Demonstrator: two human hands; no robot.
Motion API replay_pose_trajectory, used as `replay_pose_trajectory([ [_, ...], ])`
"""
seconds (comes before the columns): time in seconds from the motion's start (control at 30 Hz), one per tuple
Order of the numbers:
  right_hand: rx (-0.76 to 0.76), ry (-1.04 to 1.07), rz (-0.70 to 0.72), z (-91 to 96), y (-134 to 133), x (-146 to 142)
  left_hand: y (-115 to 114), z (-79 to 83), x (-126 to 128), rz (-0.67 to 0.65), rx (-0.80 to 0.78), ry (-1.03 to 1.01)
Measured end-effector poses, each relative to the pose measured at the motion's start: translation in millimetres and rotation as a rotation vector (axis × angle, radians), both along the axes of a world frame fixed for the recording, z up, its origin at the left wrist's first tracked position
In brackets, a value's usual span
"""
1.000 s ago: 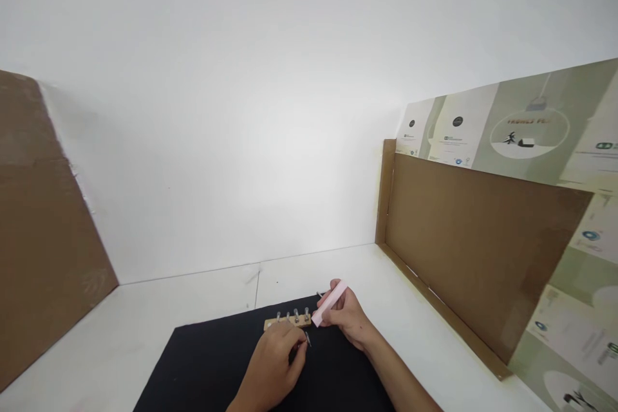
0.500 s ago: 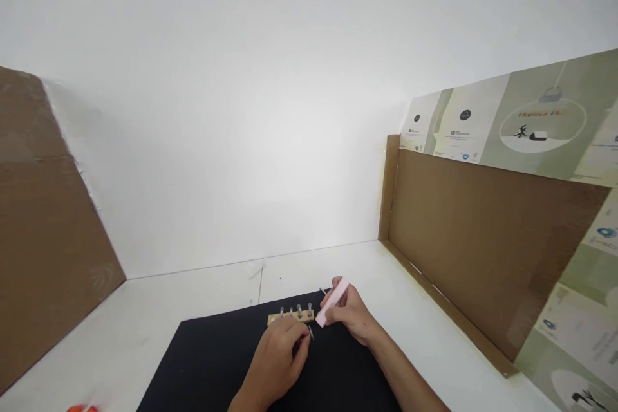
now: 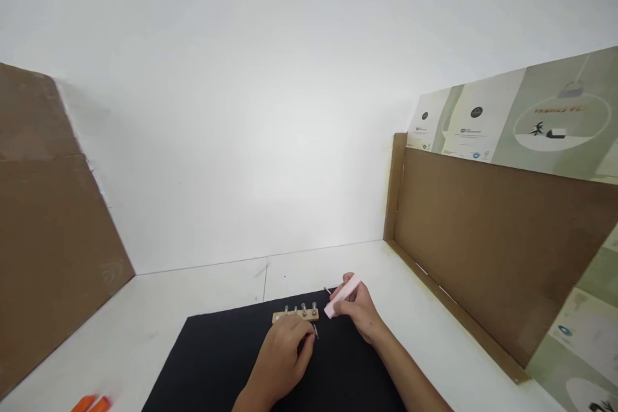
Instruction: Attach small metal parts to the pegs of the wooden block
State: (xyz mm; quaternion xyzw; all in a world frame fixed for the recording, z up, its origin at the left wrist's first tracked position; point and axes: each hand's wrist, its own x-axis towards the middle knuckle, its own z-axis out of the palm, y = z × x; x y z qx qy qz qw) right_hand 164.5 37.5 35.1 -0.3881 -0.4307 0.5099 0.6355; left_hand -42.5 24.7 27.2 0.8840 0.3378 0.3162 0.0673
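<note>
My left hand (image 3: 279, 357) rests at the near edge of a wooden bar (image 3: 295, 316), its fingers pinching a small metal screw (image 3: 316, 331) whose tip sticks out to the right. Several upright bolts (image 3: 304, 309) stand in a row along the bar, which lies on a black cloth mat (image 3: 217, 360). My right hand (image 3: 357, 309) grips a pink rectangular block (image 3: 342, 296), just right of the bar and clear of it. A thin dark metal tip (image 3: 327, 290) shows beyond the block; I cannot tell what it belongs to.
The mat lies on a white table (image 3: 145, 328) against a white wall. Brown cardboard panels stand at the left (image 3: 53, 225) and right (image 3: 497, 251), with a printed green-and-white poster (image 3: 555, 116) above the right one. An orange object (image 3: 91, 404) sits at the bottom left edge.
The whole scene has shifted right in the picture, bringing the orange object further into view. Both hands keep their hold, and the block stays close to the bar.
</note>
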Motion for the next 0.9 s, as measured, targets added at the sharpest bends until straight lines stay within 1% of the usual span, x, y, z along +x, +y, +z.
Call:
replay_pose_trajectory([
  [0.13, 0.004, 0.026, 0.158, -1.8, -5.0, -0.7, -1.3, 0.5, -0.1, -0.004, -0.006, 0.001],
  [0.23, 0.003, 0.055, 0.214, -2.4, -6.2, -3.2, -1.5, 1.1, -0.1, 0.001, -0.003, 0.000],
  [0.3, -0.003, 0.073, 0.177, -2.5, -4.3, -4.8, -1.3, 1.7, 0.0, 0.002, 0.001, -0.003],
  [0.37, -0.002, 0.079, 0.096, -2.8, -1.2, -5.6, -1.0, 2.2, 0.1, -0.002, 0.003, -0.008],
  [0.43, 0.006, 0.063, 0.018, -3.0, 1.7, -5.3, -0.9, 2.3, 0.2, -0.006, 0.003, -0.012],
  [0.5, 0.009, 0.040, -0.019, -3.0, 3.2, -4.2, -0.8, 1.9, 0.2, -0.005, 0.008, -0.013],
  [0.6, 0.002, 0.017, 0.013, -2.4, 1.8, -2.3, -0.8, 0.8, 0.0, -0.001, 0.021, -0.013],
  [0.77, 0.003, 0.011, 0.154, -1.3, -3.8, -3.4, 0.0, 0.4, -0.6, -0.005, 0.037, -0.014],
  [0.83, -0.005, 0.022, 0.166, -1.4, -4.4, -4.9, 0.5, 0.7, -0.6, -0.006, 0.030, -0.010],
  [0.9, -0.014, 0.036, 0.138, -2.0, -3.4, -6.0, 0.8, 1.1, -0.2, -0.006, 0.017, -0.006],
])
